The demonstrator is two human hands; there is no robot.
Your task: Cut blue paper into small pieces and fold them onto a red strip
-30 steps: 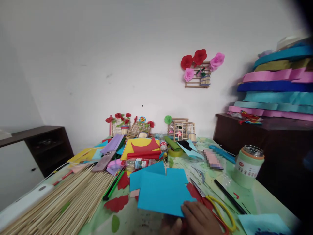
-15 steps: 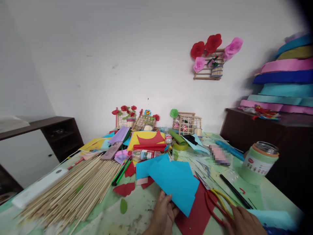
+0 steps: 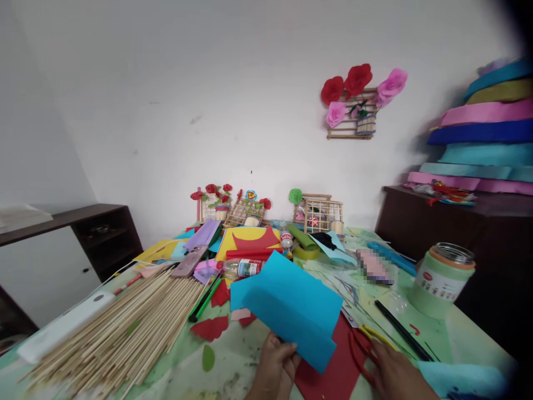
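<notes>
Blue paper [image 3: 300, 297] tilts, apparently raised, beside red-and-yellow-handled scissors [image 3: 356, 331].

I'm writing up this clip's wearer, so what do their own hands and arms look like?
The left hand and right hand are both bare, with no gloves. No sleeve or watch shows on either down to the picture's lower edge. Details as small as nails or rings are hard to make out.
</notes>
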